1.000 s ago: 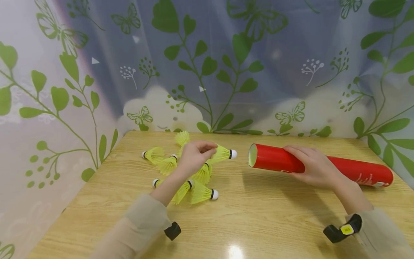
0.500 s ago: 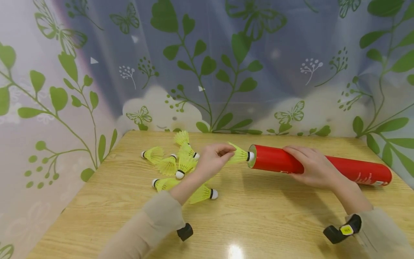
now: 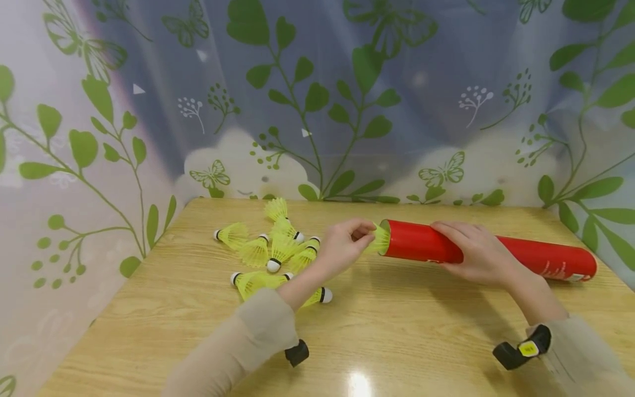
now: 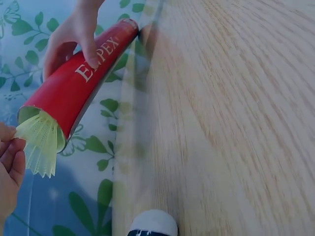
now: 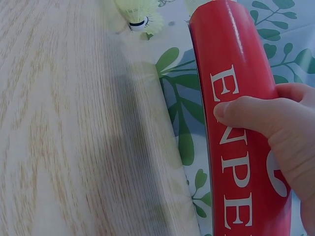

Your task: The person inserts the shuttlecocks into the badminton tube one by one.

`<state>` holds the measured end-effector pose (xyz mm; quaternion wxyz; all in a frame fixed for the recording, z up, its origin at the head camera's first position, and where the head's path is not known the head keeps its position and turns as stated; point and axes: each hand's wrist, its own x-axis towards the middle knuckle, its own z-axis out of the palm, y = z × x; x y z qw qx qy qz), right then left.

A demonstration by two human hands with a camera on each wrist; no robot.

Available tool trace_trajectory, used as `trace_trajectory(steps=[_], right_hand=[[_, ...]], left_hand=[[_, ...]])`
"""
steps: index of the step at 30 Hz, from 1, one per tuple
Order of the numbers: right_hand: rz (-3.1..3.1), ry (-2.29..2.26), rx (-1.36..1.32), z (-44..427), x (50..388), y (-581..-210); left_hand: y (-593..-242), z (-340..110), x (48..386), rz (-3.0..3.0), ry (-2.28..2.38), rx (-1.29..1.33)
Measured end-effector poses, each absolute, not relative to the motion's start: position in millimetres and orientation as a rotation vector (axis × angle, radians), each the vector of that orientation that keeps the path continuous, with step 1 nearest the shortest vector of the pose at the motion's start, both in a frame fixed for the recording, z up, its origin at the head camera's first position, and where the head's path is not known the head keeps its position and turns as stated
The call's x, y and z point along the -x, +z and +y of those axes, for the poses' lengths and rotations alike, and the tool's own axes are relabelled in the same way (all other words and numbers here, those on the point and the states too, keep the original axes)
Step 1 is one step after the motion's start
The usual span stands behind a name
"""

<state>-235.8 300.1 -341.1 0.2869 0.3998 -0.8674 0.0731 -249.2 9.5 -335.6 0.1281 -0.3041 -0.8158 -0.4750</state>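
Shuttlecock (image 3: 381,238), head view: skirt pinched by the left hand (image 3: 344,242), front inside the mouth of the red tube (image 3: 416,241).
Right hand (image 3: 478,253), head view: grips the red tube; print near its far end too small to read.
Table (image 3: 397,336), head view: back edge along the curtain (image 3: 317,110); bare wood between loose shuttlecocks (image 3: 281,245) and red tube.
Lettering (image 4: 112,45), left wrist view: white "E", a part-covered letter, "PEX".
Lettering, right wrist view: "ENPE", thumb over the N.
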Motion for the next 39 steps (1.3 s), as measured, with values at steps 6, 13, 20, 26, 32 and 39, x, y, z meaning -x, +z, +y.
trace_trajectory(steps=[6,13,20,26,32,39], right_hand=[[-2.326,0.193,-1.071,300,237,-343],[-2.344,0.182,-1.062,300,239,-346],[-2.356,0.166,-1.070,299,239,-347],[-2.362,0.164,-1.065,299,239,-348],[-2.357,0.171,-1.070,299,238,-349],[-2.368,0.178,-1.065,301,238,-348]], left_hand=[[-338,18,249,-2.355,-1.416,0.905],[-342,23,248,-2.419,-1.452,0.904],[-343,21,249,-2.482,-1.615,0.821],[-347,20,250,-2.507,-1.675,0.764],[-347,21,250,-2.570,-1.537,0.850],[-346,24,252,-2.619,-1.532,0.838]])
